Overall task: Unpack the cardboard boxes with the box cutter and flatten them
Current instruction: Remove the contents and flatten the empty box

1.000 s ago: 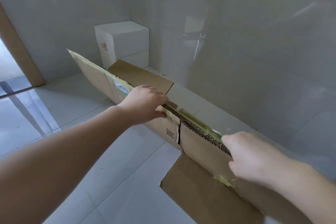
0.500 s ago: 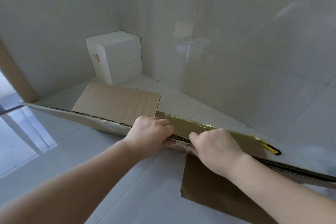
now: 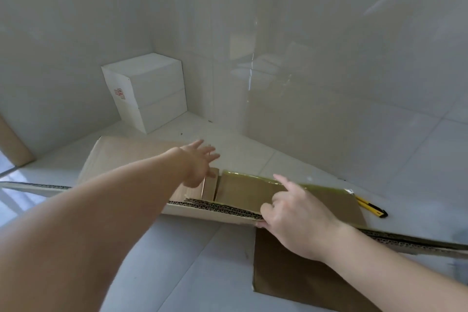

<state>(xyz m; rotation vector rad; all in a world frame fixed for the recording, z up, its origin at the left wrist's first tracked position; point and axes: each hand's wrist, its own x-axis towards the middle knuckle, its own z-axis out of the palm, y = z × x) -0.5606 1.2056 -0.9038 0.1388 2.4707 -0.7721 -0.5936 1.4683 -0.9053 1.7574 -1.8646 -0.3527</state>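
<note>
A flattened brown cardboard box (image 3: 243,194) with yellowish tape on its flap lies almost level just above the tiled floor, its corrugated edge facing me. My right hand (image 3: 295,218) grips that near edge, thumb under it and index finger stretched over the taped flap. My left hand (image 3: 200,161) hovers over the far flap with fingers spread, holding nothing. A yellow-and-black box cutter (image 3: 372,208) lies on the floor just right of the box, near the wall.
A closed white box (image 3: 147,91) stands in the far corner against the tiled walls. Glossy wall runs along the right side. A brown door frame (image 3: 12,144) is at the left edge. Grey floor tiles spread in front of me.
The cardboard has dropped from upright to nearly flat. My left hand let go of its edge and reached forward with fingers spread. My right hand stays on the near edge.
</note>
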